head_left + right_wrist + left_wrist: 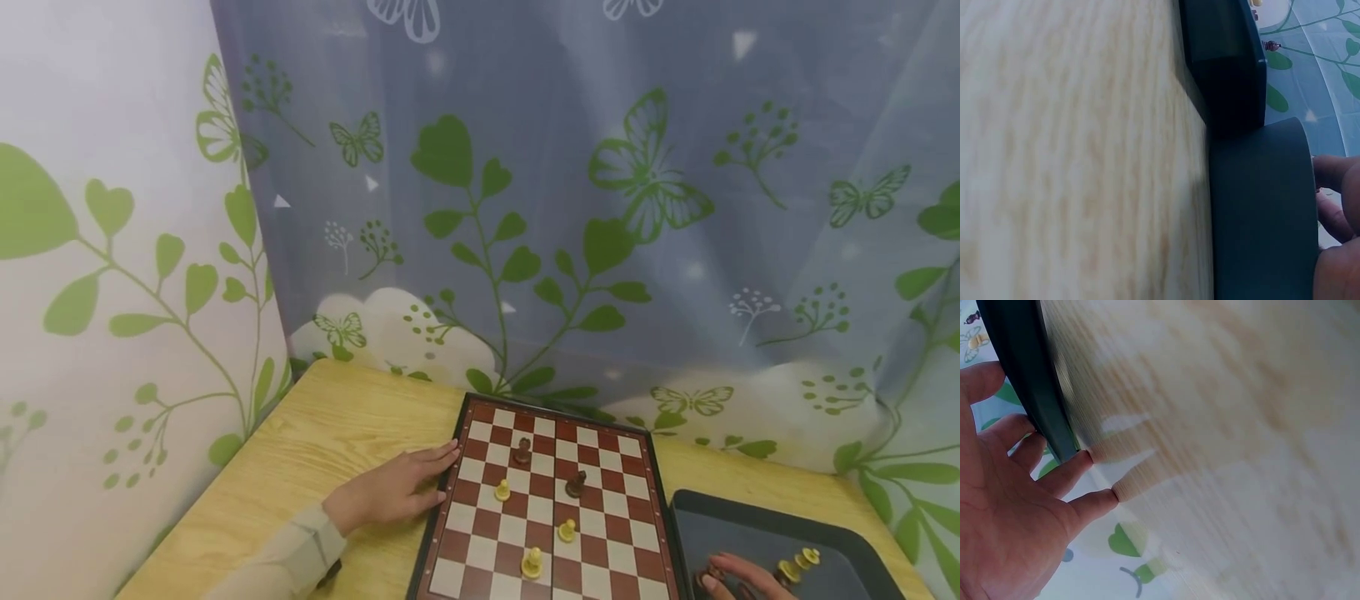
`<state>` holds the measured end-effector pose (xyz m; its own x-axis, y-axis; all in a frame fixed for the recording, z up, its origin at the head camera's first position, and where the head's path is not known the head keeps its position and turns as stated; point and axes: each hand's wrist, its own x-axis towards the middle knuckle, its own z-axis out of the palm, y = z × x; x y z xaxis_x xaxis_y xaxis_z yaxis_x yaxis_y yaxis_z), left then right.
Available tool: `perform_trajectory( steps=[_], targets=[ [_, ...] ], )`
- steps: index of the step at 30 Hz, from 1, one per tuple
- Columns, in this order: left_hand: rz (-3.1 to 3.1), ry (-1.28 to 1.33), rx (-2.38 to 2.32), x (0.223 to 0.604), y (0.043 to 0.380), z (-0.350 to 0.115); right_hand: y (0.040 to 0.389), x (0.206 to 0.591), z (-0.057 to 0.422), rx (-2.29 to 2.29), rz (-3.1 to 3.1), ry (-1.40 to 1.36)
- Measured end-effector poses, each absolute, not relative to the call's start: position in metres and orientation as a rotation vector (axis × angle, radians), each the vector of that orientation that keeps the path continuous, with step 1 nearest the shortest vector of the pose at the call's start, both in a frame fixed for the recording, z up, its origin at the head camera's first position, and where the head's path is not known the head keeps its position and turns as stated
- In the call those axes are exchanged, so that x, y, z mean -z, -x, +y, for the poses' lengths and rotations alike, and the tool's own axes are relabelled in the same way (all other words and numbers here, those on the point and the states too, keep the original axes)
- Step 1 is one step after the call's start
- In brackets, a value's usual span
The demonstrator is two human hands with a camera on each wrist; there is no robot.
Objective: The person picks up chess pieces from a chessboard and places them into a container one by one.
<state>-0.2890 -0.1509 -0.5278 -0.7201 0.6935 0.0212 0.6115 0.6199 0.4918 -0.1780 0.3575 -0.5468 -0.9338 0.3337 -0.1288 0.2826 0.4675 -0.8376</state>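
Dark chess piece (707, 575) is in the dark tray (765, 507), pinched narrowly by the right hand (750, 573); best lifted clear of the gold pieces (787, 572), the left hand's extended fingers steadying the chessboard (600, 550).

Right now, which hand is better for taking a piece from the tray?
Probably the right hand: it's over the tray, at a dark piece. The left hand is across the board.

Yellow wood-grain table (360, 412); blue-grey curtain (517, 62) behind, printed with green butterflies (645, 183).
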Motion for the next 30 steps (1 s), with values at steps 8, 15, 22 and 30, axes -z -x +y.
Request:
perform_trajectory(
  steps=[8, 15, 22, 30],
  targets=[
    [2.678, -1.081, -0.696, 0.529, 0.290, -0.152, 0.179, 0.552, 0.358, -1.525, -2.638, 0.550],
    [2.676, -1.086, -0.696, 0.531, 0.292, -0.152, 0.175, 0.550, 0.339, -1.309, -2.550, 0.476],
    [2.692, -1.093, -0.694, 0.533, 0.290, -0.152, 0.177, 0.532, 0.346, -1.229, -2.822, 0.379],
    [2.690, -1.115, -0.706, 0.531, 0.290, -0.151, 0.176, 0.511, 0.311, -0.896, -2.585, -0.125]
  ],
)
